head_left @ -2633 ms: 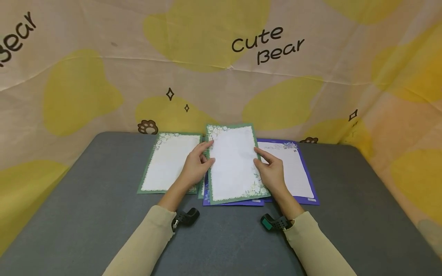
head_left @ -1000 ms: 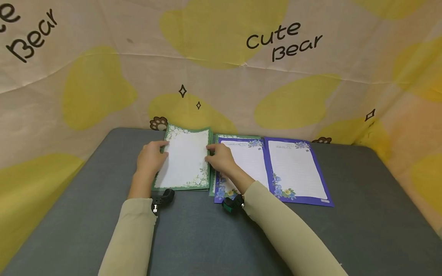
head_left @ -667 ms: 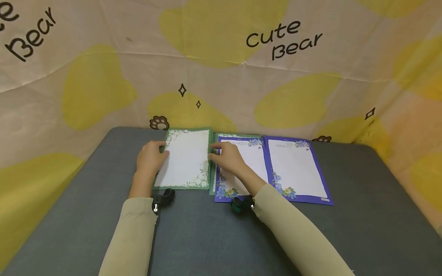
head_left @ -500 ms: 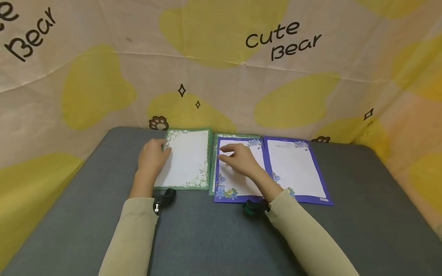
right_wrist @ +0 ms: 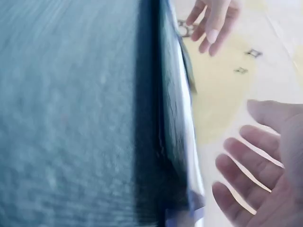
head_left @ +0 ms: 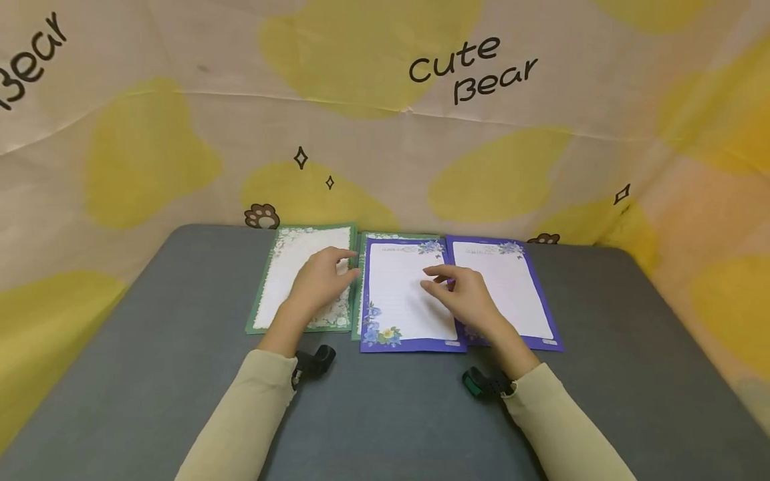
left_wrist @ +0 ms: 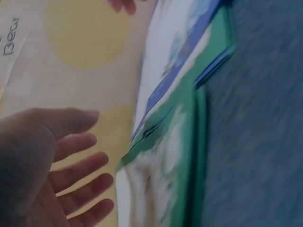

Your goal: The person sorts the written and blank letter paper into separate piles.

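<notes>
My left hand [head_left: 321, 282] hovers over the right part of a green-bordered sheet of stationery [head_left: 289, 274], holding nothing. In the left wrist view, its fingers [left_wrist: 78, 179] are spread apart beside the paper edges. Above the seam between two blue-bordered sheets is my right hand [head_left: 462, 294], also holding nothing; its fingers [right_wrist: 248, 165] are loosely bent in the right wrist view. The middle blue-bordered sheet [head_left: 403, 300] lies over another green-bordered sheet [head_left: 356, 321]. Farther right, the other blue-bordered sheet [head_left: 511, 287] is partly covered by the right hand.
The sheets lie side by side near the back of a grey table [head_left: 385, 414]. Right behind that table hangs a printed cloth backdrop [head_left: 385, 153]. Each wrist wears a black strap device, such as the left one [head_left: 315, 361].
The green-bordered sheet, earlier held in both hands at the middle, now lies on the left pile. The right hand has released it and moved right; the left has lifted off and shifted right.
</notes>
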A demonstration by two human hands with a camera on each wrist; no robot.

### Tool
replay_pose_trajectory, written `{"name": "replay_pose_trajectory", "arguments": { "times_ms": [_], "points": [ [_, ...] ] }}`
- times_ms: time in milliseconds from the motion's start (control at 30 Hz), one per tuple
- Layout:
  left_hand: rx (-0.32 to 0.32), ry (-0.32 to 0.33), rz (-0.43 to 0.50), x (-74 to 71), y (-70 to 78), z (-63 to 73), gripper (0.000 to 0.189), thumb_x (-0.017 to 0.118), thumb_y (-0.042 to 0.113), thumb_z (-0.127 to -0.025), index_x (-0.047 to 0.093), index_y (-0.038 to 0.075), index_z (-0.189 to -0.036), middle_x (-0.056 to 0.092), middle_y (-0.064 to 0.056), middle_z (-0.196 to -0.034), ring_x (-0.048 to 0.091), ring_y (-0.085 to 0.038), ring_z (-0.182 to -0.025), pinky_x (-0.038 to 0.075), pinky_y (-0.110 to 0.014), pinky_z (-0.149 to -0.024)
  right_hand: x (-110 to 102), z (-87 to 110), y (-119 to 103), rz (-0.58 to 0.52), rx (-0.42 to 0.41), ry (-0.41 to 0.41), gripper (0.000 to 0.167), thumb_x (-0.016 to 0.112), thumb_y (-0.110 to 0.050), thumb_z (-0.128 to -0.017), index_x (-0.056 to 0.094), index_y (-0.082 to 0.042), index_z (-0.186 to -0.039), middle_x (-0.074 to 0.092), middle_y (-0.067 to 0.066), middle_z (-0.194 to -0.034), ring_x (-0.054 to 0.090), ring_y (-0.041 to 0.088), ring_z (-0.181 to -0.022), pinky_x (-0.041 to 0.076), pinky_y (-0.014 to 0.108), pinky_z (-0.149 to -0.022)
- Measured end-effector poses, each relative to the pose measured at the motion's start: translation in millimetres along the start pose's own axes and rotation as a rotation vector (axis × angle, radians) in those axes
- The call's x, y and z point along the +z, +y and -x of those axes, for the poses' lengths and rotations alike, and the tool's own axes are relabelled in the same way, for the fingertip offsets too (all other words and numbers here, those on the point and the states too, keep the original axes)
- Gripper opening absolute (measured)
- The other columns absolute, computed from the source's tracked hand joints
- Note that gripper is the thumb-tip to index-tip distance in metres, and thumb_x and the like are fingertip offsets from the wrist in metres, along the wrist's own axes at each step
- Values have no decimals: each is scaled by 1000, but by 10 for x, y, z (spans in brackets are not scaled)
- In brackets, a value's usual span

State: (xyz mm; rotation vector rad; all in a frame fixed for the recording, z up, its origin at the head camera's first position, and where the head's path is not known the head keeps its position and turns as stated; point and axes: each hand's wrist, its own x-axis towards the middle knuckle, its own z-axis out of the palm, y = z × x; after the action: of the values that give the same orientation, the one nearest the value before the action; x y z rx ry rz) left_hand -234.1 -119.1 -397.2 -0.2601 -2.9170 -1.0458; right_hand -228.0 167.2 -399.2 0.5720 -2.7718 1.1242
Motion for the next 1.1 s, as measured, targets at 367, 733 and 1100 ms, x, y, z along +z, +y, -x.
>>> {"name": "replay_pose_trajectory", "arguments": {
  "times_ms": [367,733,1100],
  "points": [
    [211,-88,-37,326,67,-19,66,73,43,-91,57,10,-144,51,-15,-153,41,-35,-147,34,-55,-121,72,22,319,136,-95,49,55,79,-37,-87,67,-6,-131,65,14,-139,53,36,-135,39,58,-115],
    [273,-166,-164,521,19,-31,96,76,63,-78,44,16,-155,29,-12,-167,24,-37,-156,19,-57,-127,104,44,404,290,-126,-131,85,76,-54,-83,48,-13,-152,41,14,-161,37,38,-149,30,62,-120],
    [275,-185,-235,548,46,-64,96,78,67,-75,49,17,-152,34,-10,-165,25,-36,-156,18,-56,-127,79,53,434,336,-164,-130,83,77,-55,-82,52,-13,-149,44,14,-159,40,40,-147,31,63,-119]
  ]
}}
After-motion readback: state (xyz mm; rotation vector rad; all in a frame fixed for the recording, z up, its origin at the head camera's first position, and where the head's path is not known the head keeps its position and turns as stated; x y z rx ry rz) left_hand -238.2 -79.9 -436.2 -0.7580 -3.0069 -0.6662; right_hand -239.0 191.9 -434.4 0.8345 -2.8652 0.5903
